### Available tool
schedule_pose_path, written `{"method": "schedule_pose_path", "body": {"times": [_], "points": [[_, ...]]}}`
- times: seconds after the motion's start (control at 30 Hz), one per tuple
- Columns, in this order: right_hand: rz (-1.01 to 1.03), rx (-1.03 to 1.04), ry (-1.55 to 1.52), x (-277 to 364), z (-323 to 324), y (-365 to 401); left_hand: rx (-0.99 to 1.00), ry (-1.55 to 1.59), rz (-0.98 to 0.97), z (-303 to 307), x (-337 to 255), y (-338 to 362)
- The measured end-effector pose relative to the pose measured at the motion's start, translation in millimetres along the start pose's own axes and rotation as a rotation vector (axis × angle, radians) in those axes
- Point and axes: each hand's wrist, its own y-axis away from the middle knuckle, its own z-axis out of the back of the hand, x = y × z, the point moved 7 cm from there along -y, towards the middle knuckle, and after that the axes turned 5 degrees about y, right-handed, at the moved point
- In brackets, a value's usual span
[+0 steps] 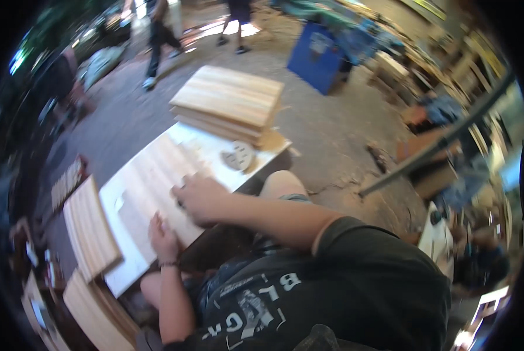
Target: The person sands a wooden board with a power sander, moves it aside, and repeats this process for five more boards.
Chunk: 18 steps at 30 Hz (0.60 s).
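A pale wooden board (pixel 151 169) lies flat across a white work surface (pixel 119 275) in front of me. My left hand (pixel 164 238) rests at the board's near part, its fingers extended with small gaps. Farther right, my right hand (pixel 200 199) is over the same board with its fingers curled; whatever it may hold is hidden and blurred. A round pale disc with dark holes (pixel 238 156) sits on the white surface, beside a stack of wooden boards (pixel 227 96).
More wooden panels (pixel 91 228) lean or lie at the left, with another (pixel 98 313) below. A blue box (pixel 316 57) stands beyond the stack. A grey pole (pixel 414 161) slants across the right, near piled wood scraps. Two people's legs (pixel 157 50) show at the top.
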Motion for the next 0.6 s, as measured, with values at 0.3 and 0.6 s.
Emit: {"method": "schedule_pose_path", "body": {"times": [0.3, 0.6], "points": [[-0.014, 0.077, 0.035, 14, 6, 14, -0.045, -0.135, -0.062, 8, -38, 2], [0.024, 0.1, 0.088, 35, 2, 1, -0.09, 0.017, 0.293, 21, -19, 36]]}}
